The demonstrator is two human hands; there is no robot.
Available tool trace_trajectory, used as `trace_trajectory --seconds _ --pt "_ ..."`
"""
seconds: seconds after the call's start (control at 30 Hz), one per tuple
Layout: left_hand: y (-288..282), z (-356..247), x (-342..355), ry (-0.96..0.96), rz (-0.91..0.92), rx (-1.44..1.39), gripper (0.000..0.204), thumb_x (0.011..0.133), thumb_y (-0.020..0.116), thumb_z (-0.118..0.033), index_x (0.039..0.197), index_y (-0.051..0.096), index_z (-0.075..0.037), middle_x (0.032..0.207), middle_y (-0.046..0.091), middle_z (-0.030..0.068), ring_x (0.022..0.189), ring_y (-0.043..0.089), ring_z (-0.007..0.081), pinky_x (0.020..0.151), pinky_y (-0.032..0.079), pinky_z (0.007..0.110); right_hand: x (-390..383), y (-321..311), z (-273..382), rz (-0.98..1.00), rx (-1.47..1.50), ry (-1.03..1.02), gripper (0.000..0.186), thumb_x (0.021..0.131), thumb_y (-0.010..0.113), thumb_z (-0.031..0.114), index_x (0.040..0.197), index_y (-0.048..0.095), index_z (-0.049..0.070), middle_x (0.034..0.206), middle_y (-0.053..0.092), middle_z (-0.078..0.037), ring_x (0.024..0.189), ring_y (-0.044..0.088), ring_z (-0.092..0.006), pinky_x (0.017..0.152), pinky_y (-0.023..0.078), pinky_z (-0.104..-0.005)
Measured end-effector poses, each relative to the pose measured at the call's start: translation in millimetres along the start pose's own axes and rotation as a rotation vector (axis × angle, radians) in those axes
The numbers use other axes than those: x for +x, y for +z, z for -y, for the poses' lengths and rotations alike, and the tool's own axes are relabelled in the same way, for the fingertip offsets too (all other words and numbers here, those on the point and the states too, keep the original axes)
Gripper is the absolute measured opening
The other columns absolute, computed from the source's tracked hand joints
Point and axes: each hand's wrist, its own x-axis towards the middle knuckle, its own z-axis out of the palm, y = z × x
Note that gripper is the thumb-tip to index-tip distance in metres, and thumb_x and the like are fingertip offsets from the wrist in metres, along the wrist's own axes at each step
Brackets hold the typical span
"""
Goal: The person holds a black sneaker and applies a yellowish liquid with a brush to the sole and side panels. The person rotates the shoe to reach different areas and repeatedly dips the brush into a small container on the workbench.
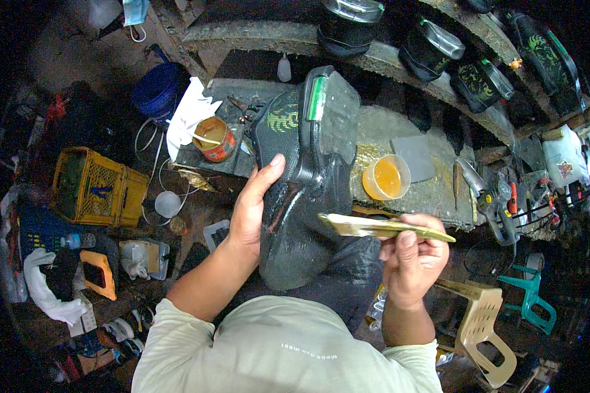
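My left hand (252, 206) grips the side of a black shoe (301, 242), thumb on top and fingers hidden behind it. The shoe has a mesh part with a green pattern, a bright green strip and a wet-looking sheen along its middle. In my right hand (413, 255) is a glue brush (387, 229), pinched between thumb and fingers. Its bristle end lies over the shoe; whether it touches cannot be made out. Beyond the brush, a clear cup (388, 177) of amber liquid stands on the worktable (380, 128).
An orange-labelled can (214, 139) with a stick in it stands left of the shoe, beside white paper (189, 118). Several similar black shoes (432, 49) line the shelves beyond. A yellow crate (95, 187) sits at left; a beige chair (482, 327) and a green chair (531, 301) are at right.
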Motion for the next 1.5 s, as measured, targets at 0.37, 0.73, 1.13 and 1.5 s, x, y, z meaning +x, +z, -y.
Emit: trace_trajectory --seconds 0.37,0.73,1.13,1.5 --pt "10.6 -0.3 -19.3 0.171 -0.034 0.127 0.037 0.104 0.058 -0.017 0.139 0.052 -0.008 0.115 0.071 0.0095 0.101 0.073 0.0203 0.09 0.061 0.037 10.3 14.5 -10.3 0.187 -0.227 -0.554 0.021 0.088 0.074 -0.003 0.107 0.068 0.002 0.094 0.078 -0.02 0.074 0.074 -0.0274 0.062 0.047 -0.0353" --pt "11.3 -1.5 -21.0 0.189 -0.014 0.101 0.035 0.104 0.059 -0.018 0.137 0.052 -0.008 0.116 0.071 0.0109 0.098 0.074 0.0216 0.085 0.063 0.037 8.0 13.2 -5.6 0.303 -0.01 -0.483 0.013 0.09 0.076 0.007 0.102 0.07 0.008 0.084 0.079 -0.013 0.073 0.076 -0.0217 0.065 0.043 -0.0343" --pt "4.8 1.6 -15.5 -0.024 0.026 -0.083 0.033 0.103 0.061 -0.024 0.128 0.062 -0.003 0.116 0.073 0.0142 0.097 0.075 0.0236 0.09 0.061 0.039 19.5 14.8 -2.7 0.247 0.044 -0.438 0.013 0.087 0.078 0.008 0.099 0.074 0.006 0.09 0.079 -0.014 0.071 0.074 -0.0244 0.067 0.045 -0.0348" --pt "9.7 0.9 -21.0 -0.024 0.127 -0.148 0.062 0.102 0.047 -0.045 0.138 0.055 0.004 0.129 0.068 0.0225 0.113 0.07 0.0324 0.104 0.054 0.047 15.5 7.1 5.1 0.287 -0.09 -0.446 0.019 0.089 0.077 0.003 0.107 0.071 0.005 0.094 0.079 -0.015 0.078 0.074 -0.0225 0.069 0.045 -0.0368"
